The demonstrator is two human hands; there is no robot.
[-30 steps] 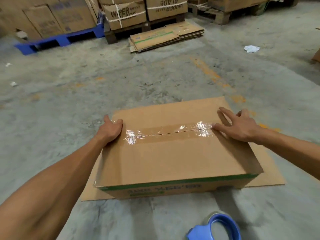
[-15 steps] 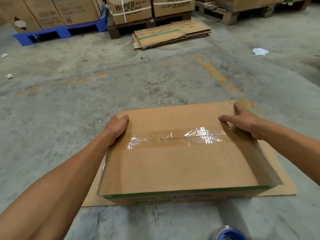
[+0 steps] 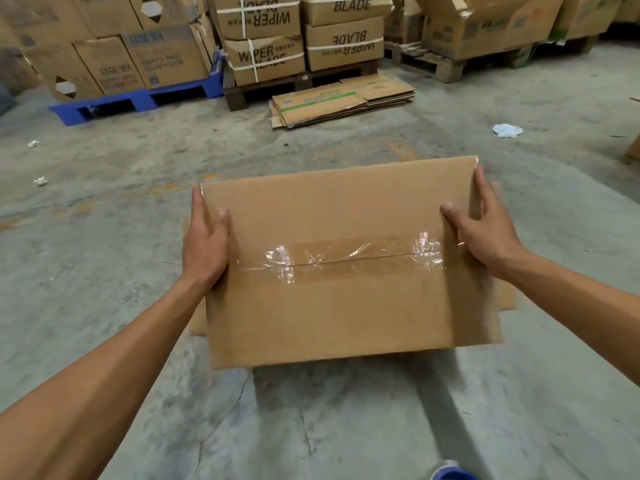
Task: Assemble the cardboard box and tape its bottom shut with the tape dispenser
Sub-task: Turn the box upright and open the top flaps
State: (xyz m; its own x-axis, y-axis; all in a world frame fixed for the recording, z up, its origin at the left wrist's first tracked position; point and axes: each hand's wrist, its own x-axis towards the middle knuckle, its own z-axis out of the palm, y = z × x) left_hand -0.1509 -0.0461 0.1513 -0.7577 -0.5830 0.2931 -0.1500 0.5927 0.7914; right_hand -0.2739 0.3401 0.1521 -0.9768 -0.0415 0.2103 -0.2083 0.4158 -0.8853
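Observation:
The brown cardboard box (image 3: pixel 346 306) is held up off the floor, its taped face tilted toward me. Clear tape (image 3: pixel 349 258) runs along the centre seam, wrinkled at both ends. My left hand (image 3: pixel 206 244) grips the box's left edge, thumb on the face and fingers round the side. My right hand (image 3: pixel 481 233) grips the right edge the same way. Only a blue sliver of the tape dispenser (image 3: pixel 452 473) shows at the bottom edge of the view.
A flat cardboard sheet (image 3: pixel 504 299) lies on the concrete floor under the box. Flattened cartons (image 3: pixel 341 103) lie ahead, before pallets stacked with boxes (image 3: pixel 265 57) and a blue pallet (image 3: pixel 138 102). Scraps of white paper (image 3: pixel 507 129) dot the floor.
Both hands slid from the taped seam to the box's side edges and lifted it, tilting the taped face toward me. The green-striped front side has gone out of sight.

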